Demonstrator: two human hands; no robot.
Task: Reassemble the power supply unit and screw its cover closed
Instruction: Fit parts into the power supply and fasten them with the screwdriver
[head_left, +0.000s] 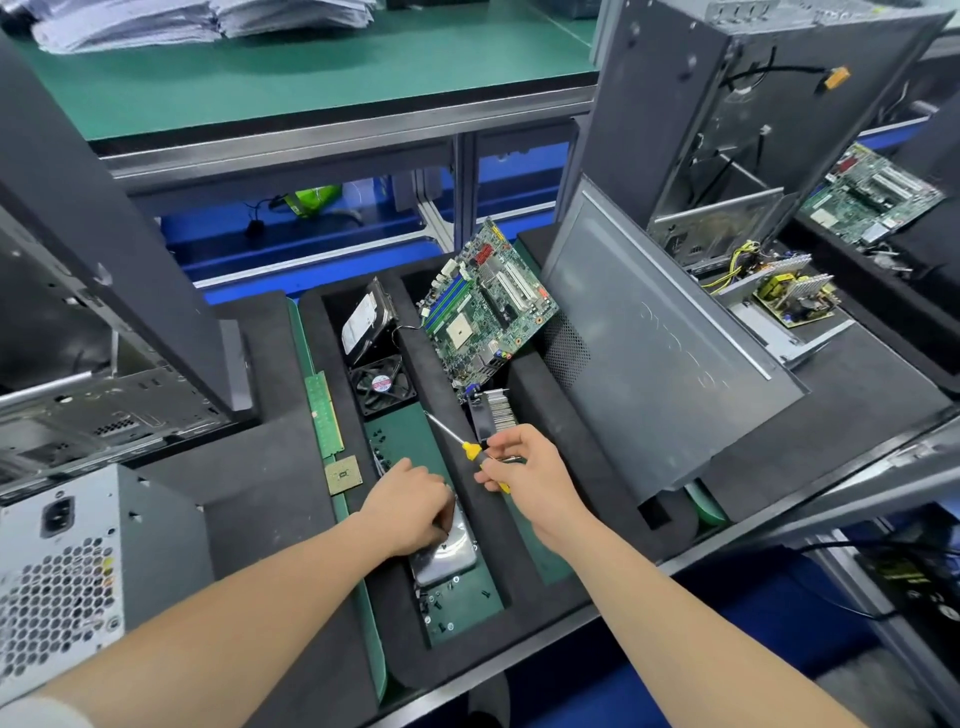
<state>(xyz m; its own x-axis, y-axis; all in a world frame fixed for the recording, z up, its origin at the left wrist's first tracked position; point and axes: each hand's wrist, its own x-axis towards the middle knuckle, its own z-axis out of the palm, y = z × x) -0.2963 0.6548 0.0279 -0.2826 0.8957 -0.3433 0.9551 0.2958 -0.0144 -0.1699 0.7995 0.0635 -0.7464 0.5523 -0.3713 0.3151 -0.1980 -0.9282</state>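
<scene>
Fingers (498, 448) of right hand (524, 467) wrapped round screwdriver (465, 446), tip toward 11. Power supply unit (67, 571) at 8 o'clock, well apart, cover looks seated. Left hand (410, 504) curled down into foam tray (260, 493) over silver drive (447, 556); can't tell if it holds anything. Likely screw-fetch step. Next: pinch one of the loose screws (441, 608) at 6, carry toward 8. Pocket walls tight, path left open.

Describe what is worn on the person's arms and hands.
Both the left hand and right hand are bare: no gloves, rings or watch show. The forearms are uncovered too. A pale edge, perhaps a sleeve, shows on the left arm at the bottom corner.
</scene>
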